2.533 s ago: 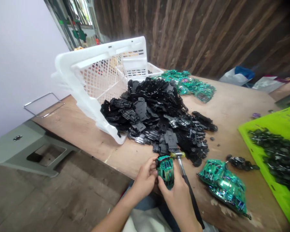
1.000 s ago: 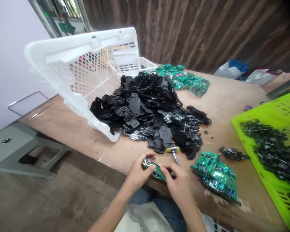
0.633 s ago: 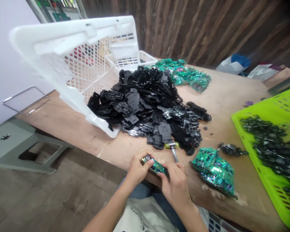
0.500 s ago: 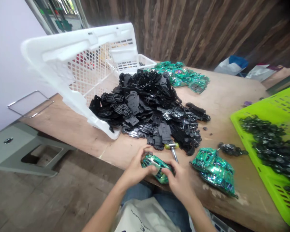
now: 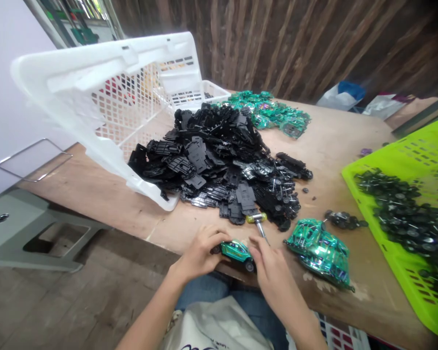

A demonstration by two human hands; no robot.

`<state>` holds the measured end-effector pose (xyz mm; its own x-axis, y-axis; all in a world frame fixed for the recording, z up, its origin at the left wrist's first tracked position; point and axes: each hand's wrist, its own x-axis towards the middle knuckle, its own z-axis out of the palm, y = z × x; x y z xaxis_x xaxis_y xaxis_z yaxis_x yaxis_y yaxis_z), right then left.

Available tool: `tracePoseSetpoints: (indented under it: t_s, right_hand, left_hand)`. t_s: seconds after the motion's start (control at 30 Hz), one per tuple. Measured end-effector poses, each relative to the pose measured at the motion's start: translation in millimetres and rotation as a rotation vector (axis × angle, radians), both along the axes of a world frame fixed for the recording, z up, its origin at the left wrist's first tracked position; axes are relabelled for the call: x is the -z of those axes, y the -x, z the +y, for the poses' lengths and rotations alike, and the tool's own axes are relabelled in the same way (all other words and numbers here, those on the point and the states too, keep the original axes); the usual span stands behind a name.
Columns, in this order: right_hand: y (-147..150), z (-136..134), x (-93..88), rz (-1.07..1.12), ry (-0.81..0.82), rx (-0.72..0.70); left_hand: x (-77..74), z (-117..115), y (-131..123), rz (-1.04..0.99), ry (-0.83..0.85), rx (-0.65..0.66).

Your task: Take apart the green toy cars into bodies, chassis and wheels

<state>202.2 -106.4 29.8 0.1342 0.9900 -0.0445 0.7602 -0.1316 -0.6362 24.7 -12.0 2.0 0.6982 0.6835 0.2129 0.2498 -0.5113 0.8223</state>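
Note:
A small green toy car stands on its wheels at the near edge of the wooden table. My left hand grips its rear end with curled fingers. My right hand holds its front end. Just beyond lies a small hammer with a yellow head, its handle running under my right hand. A heap of black plastic chassis parts spills toward the hands.
A white lattice basket lies tipped on its side at the left. Green car shells are piled near right and far back. A lime green basket with black wheel axles stands at the right. A grey stool sits below the table's left.
The car was held upside down and turned between both hands; now it rests upright on its wheels at the table edge, both hands still on it.

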Motion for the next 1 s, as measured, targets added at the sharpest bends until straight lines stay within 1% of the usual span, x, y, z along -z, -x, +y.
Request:
tracePoseSetpoints:
  t_s: [0.03, 0.1, 0.17, 0.23, 0.3, 0.37, 0.47, 0.57, 0.67, 0.8, 0.9, 1.0]
  right_hand:
    - [4, -4, -1.3, -0.105, -0.079, -0.048]
    - [11, -9, 1.7, -0.281, -0.211, -0.142]
    - [15, -9, 9.2, -0.399, -0.278, -0.163]
    - [16, -7, 16.3, -0.45, -0.3, -0.156]
    - [14, -3, 19.8, -0.433, -0.309, -0.159]
    - [12, 2, 19.8, -0.352, -0.308, -0.138]
    - [11, 9, 17.8, -0.186, -0.304, -0.049]
    - [12, 13, 18.6, -0.103, -0.332, 0.016]
    - [16, 13, 23.2, -0.102, -0.364, 0.045]
    - [20, 13, 32.7, -0.16, -0.407, 0.076]
    - [18, 14, 39.1, -0.208, -0.458, 0.042]
    - [14, 14, 42.6, -0.209, -0.472, -0.023]
  left_hand:
    - [-1.1, 1, -1, 0.006, -0.006, -0.008]
    - [-2.1, 4, -4, -0.022, 0.018, -0.023]
    - [-0.7, 7, -8, -0.106, 0.087, -0.025]
    - [2.9, 9, -11, -0.205, 0.161, -0.014]
    - [7.6, 9, -14, -0.251, 0.221, -0.03]
    - [12.0, 8, -17, -0.252, 0.272, -0.086]
    - [15.3, 7, -21, -0.255, 0.332, -0.161]
    - [14.7, 7, -23, -0.271, 0.353, -0.165]
    - [13.0, 7, -24, -0.276, 0.345, -0.156]
    - [11.3, 6, -26, -0.257, 0.317, -0.175]
    - [10.2, 6, -24, -0.243, 0.286, -0.184]
    - [9.6, 5, -21, -0.252, 0.262, -0.126]
